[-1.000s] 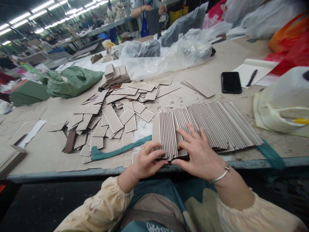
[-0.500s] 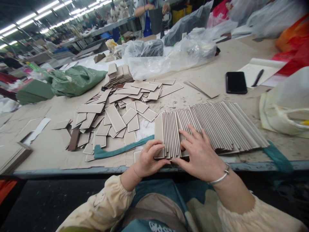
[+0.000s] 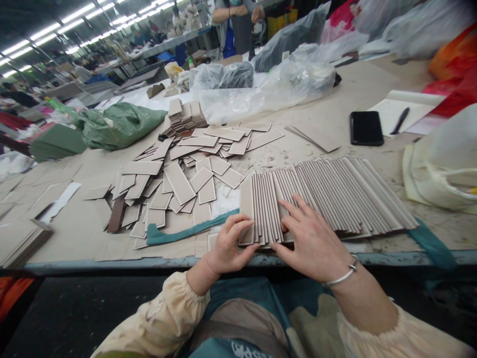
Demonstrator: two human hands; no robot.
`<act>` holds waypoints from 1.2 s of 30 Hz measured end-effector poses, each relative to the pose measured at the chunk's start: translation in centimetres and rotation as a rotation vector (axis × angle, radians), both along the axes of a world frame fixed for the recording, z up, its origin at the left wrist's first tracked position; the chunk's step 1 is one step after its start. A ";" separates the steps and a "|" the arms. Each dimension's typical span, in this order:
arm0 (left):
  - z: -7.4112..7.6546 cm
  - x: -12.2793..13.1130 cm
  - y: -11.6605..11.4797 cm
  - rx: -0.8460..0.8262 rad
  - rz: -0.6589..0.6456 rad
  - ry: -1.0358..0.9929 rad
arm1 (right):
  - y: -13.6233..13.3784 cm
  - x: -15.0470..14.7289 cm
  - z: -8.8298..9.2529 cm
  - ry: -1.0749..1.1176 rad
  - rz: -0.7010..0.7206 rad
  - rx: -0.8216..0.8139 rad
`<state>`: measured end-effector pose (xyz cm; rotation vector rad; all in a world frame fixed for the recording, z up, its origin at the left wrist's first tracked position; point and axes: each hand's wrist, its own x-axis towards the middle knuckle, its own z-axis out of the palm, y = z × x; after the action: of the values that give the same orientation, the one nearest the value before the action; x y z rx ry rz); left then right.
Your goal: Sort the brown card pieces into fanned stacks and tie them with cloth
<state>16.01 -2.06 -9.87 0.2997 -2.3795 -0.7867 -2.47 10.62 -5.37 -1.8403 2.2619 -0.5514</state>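
Observation:
A row of overlapping beige panels [image 3: 328, 194] with dark edges lies along the front of the table. At its left end, my left hand [image 3: 233, 243] has bent fingers on the end panel and its thumb along the near edge, with the panels' corner between them. My right hand [image 3: 313, 238] rests across the middle of the row, fingers spread over the panels and thumb stretched toward the near edge. A small gap separates the two thumbs. Left of the row is a loose heap of similar panels [image 3: 179, 181]. A teal strip [image 3: 194, 229] runs beside my left hand.
Behind the heap stand stacked small panels [image 3: 182, 117] and a green bag [image 3: 119, 124]. Clear plastic bags [image 3: 261, 97] lie farther back. To the right are a black phone [image 3: 366, 128], a pen [image 3: 400, 121] and a whitish bag [image 3: 439, 169]. Across the table is another person [image 3: 238, 15].
My thumbs have moved slightly apart along the near edge, the right one shifting right. The panels keep their arrangement, and the whole view has shifted a little.

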 end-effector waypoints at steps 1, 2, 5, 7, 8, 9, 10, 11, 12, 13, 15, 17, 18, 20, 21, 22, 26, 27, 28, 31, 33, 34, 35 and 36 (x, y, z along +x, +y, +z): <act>0.0 0.0 0.0 0.002 -0.005 -0.001 | 0.0 0.0 0.0 0.000 -0.001 -0.001; 0.1 0.1 0.0 0.004 -0.009 -0.002 | 0.0 0.0 0.0 -0.001 -0.002 -0.001; 0.1 0.1 -0.1 0.005 -0.014 0.002 | -0.1 0.0 0.1 -0.003 -0.002 0.007; 0.1 0.2 -0.1 0.003 -0.014 0.007 | -0.1 0.0 0.0 -0.002 -0.002 0.014; 0.1 0.2 -0.1 0.003 -0.014 0.010 | 0.0 0.0 0.0 -0.002 -0.001 0.016; 0.0 0.2 -0.1 0.002 -0.014 0.013 | 0.0 0.0 0.0 -0.002 -0.001 0.017; 0.0 0.2 -0.1 0.003 -0.014 0.015 | -0.1 0.0 0.0 -0.004 -0.001 0.016; 0.0 0.2 -0.1 0.004 -0.014 0.015 | -0.1 -0.1 -0.1 -0.007 0.000 0.014; 0.0 0.2 -0.1 0.005 -0.013 0.015 | -0.1 -0.1 -0.1 -0.009 0.001 0.011; 0.0 0.2 -0.1 0.004 -0.011 0.015 | -0.1 0.0 -0.1 -0.012 0.004 0.007; 0.0 0.2 0.0 0.002 -0.008 0.013 | -0.1 0.0 -0.2 -0.015 0.007 0.001; 0.1 0.1 0.0 0.001 -0.009 0.013 | -0.1 -0.1 -0.2 -0.015 0.009 -0.004; 0.1 0.0 0.0 -0.001 -0.012 0.011 | -0.1 -0.1 -0.3 -0.015 0.010 -0.008; 0.2 -0.1 0.0 -0.008 -0.023 -0.001 | 0.0 -0.1 -0.4 -0.016 0.015 -0.018; 0.2 -0.1 0.0 -0.012 -0.027 -0.009 | 0.0 -0.2 -0.4 -0.016 0.017 -0.023; 0.2 -0.1 0.0 -0.017 -0.029 -0.017 | 0.0 -0.2 -0.5 -0.016 0.020 -0.028; 0.1 -0.2 0.0 -0.021 -0.018 -0.023 | 0.0 -0.2 -0.7 -0.020 0.024 -0.037; 0.1 -0.2 0.0 -0.020 -0.015 -0.023 | 0.0 -0.2 -0.7 -0.022 0.025 -0.036; 0.1 -0.2 0.0 -0.020 -0.012 -0.024 | 0.0 -0.2 -0.7 -0.024 0.024 -0.036; 0.0 -0.2 0.0 -0.015 -0.006 -0.038 | 0.0 -0.2 -0.6 -0.026 0.021 -0.033; 0.0 -0.2 0.0 -0.014 -0.009 -0.051 | 0.0 -0.1 -0.5 -0.026 0.018 -0.026; 0.0 -0.2 -0.1 -0.014 -0.010 -0.057 | 0.0 -0.1 -0.4 -0.025 0.015 -0.019; 0.0 -0.1 -0.1 -0.015 -0.009 -0.061 | 0.0 0.0 -0.3 -0.025 0.013 -0.012; 0.0 -0.1 -0.1 -0.016 -0.010 -0.064 | 0.0 0.0 -0.2 -0.023 0.012 -0.007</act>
<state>15.93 -2.21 -9.83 0.3111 -2.4473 -0.7733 -2.48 10.61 -5.59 -1.8397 2.2355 -0.5759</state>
